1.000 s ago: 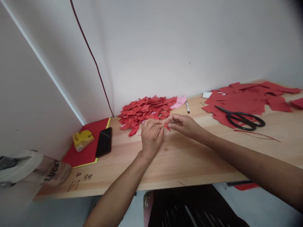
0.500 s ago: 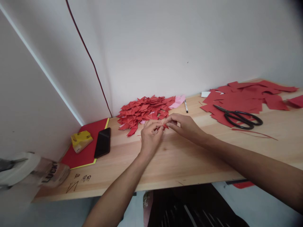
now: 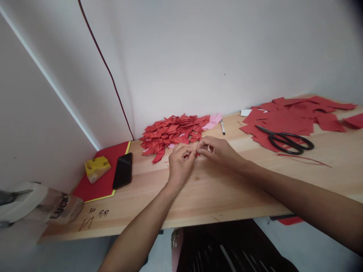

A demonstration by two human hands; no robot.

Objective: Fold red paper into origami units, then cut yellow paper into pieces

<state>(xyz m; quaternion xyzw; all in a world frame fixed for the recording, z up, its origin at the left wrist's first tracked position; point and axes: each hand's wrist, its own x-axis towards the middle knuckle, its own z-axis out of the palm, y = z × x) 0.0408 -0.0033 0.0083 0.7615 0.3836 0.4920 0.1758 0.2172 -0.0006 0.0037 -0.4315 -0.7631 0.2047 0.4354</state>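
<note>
My left hand point(image 3: 181, 163) and my right hand point(image 3: 217, 150) meet over the middle of the wooden table point(image 3: 227, 200). Both pinch a small piece of red paper point(image 3: 197, 154) between thumb and fingertips. Most of that piece is hidden by the fingers, so its folds cannot be made out. Just behind the hands lies a heap of folded red paper pieces point(image 3: 172, 132), with some pink paper point(image 3: 213, 121) at its right edge.
Right of the hands, black-handled scissors point(image 3: 289, 142) rest on a pile of cut red paper point(image 3: 295, 117). A pen point(image 3: 222, 127) lies near the wall. To the left are a phone point(image 3: 123, 170), a yellow packet point(image 3: 98, 169) on red sheets point(image 3: 85, 190), and a clear bottle point(image 3: 61, 204).
The right fingers have shifted slightly left, closer to the left fingertips, and less of the red paper shows between them. Everything else stays in place.
</note>
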